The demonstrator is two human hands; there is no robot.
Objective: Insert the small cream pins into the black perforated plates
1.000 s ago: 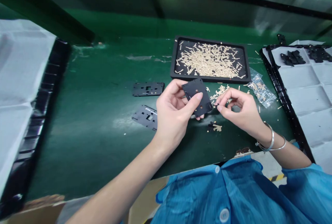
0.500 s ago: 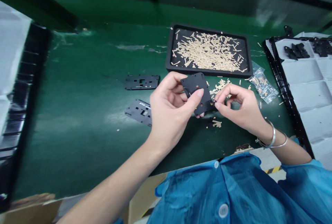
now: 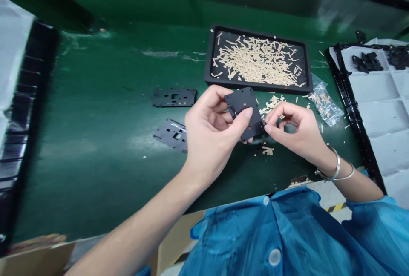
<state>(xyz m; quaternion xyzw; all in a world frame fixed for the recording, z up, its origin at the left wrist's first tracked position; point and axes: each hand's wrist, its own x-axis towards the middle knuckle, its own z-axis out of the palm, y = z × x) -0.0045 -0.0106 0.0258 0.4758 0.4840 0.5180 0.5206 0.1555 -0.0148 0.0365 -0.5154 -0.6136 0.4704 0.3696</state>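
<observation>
My left hand [image 3: 207, 129] grips a thin black plastic plate [image 3: 240, 104] with small holes, its thumb lying across the face and the other fingers behind. The plate is tilted above the table. At its lower right edge, my right hand [image 3: 292, 129] pinches thumb and forefinger together. A tiny dark bit shows at those fingertips, too small to name. On the table left of my hands lie two similar plates, one black plate [image 3: 174, 97] farther back and another plate [image 3: 171, 134] partly hidden by my left hand. Loose beige strips [image 3: 273, 104] lie behind my right hand.
Behind my hands stands a black tray [image 3: 209, 65] heaped with beige strips [image 3: 255, 63]. A clear plastic bag [image 3: 326, 101] with strips lies to its right. At the right edge, a white-lined tray [image 3: 377, 86] holds black parts [image 3: 367, 61]. Several strips [image 3: 267, 150] lie nearer me.
The plate has turned slightly in my left hand, and a yellowish spot at its lower right corner no longer shows. My right hand keeps its pinch at the edge. The view has shifted a little.
</observation>
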